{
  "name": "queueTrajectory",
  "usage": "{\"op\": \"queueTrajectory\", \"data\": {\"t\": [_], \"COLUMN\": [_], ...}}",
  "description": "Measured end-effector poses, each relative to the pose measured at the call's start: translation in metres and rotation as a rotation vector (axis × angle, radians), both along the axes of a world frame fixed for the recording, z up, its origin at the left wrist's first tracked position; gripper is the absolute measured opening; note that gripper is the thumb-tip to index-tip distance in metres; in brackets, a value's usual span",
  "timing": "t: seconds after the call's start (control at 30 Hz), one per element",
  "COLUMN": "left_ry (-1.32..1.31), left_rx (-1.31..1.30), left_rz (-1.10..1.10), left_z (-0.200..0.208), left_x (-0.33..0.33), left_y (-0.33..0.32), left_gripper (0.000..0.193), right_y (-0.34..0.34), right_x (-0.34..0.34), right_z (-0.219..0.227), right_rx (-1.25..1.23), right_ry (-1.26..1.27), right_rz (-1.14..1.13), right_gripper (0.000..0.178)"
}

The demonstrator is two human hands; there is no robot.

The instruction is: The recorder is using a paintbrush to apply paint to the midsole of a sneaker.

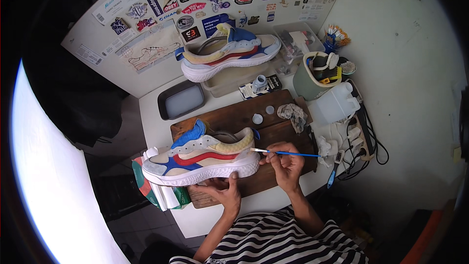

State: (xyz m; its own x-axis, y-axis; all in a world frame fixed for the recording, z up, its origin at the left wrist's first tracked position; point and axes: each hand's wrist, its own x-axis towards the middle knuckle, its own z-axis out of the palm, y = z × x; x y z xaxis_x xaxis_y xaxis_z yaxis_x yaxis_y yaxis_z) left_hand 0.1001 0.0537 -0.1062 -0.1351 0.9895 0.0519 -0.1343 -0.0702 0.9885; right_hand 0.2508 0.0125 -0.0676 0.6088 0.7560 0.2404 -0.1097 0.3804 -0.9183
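A sneaker (205, 159) in cream, grey, red and blue with a thick white sole is held above a dark wooden board (273, 112). My left hand (222, 193) supports it from below, its fingers under the sole and its thumb up against the side near the heel. In my right hand (285, 166) a thin blue paintbrush (298, 154) is pinched, its pale bristles at the heel collar. Whether the bristles touch the shoe, I cannot tell. On the board sit a small cap of pale paint (257, 119), another small round lid (269, 110) and a crumpled stained cloth (293, 115).
The matching sneaker (229, 54) rests on a clear plastic box behind. Nearby stand a dark tray of cloudy liquid (181, 100), an opened paint bottle (259, 84), a tool bin (312, 80) and a white jug (337, 102). Cables (369, 142) run along the right edge; a tissue pack (163, 195) lies front left.
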Motion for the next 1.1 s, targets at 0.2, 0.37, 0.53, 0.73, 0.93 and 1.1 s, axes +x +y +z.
{"op": "queueTrajectory", "data": {"t": [0.2,0.37,0.53,0.73,0.93,1.1], "left_ry": [-0.013,0.011,-0.018,-0.018,-0.013,-0.010], "left_rx": [-0.019,0.016,0.014,0.010,-0.006,-0.006], "left_rz": [0.032,0.024,0.022,0.030,0.028,0.011], "left_z": [-0.004,-0.008,0.002,-0.001,-0.004,0.000], "left_x": [-0.001,-0.002,0.002,0.001,0.000,0.000], "left_y": [-0.003,-0.001,0.001,0.000,0.000,0.000], "left_gripper": [0.114,0.114,0.112,0.111,0.111,0.111], "right_y": [0.000,0.000,0.001,0.000,-0.001,-0.001], "right_x": [-0.002,-0.005,-0.009,-0.008,-0.010,-0.008], "right_z": [-0.001,0.003,0.010,0.006,0.010,0.013], "right_rx": [-0.018,0.013,-0.071,-0.072,-0.057,-0.054], "right_ry": [-0.019,0.018,-0.157,-0.038,-0.096,-0.225], "right_rz": [-0.014,-0.030,-0.023,-0.075,-0.060,-0.034], "right_gripper": [0.015,0.015,0.013,0.013,0.013,0.013]}}
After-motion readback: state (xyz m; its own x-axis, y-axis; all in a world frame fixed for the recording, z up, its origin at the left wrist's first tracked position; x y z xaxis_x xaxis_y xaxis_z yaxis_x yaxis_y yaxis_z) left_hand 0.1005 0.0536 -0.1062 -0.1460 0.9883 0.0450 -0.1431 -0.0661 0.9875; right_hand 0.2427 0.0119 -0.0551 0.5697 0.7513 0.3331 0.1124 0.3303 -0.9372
